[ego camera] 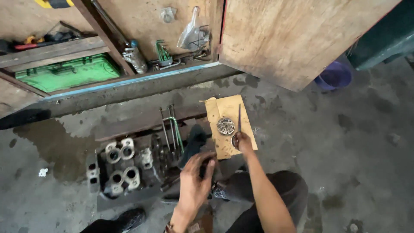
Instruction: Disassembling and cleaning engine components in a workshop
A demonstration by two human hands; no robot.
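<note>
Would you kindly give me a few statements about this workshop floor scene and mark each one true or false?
1. The right hand holds a thin tool over the cardboard piece. True.
2. A round metal part lies on the cardboard piece. True.
3. The toolbox on the shelf is red. False: it is green.
4. The left hand rests on the purple tub. False: the left hand is beside the metal engine part, on a dark object; the tub stands far off by the wooden board.
5. The engine part sits on the concrete floor. True.
</note>
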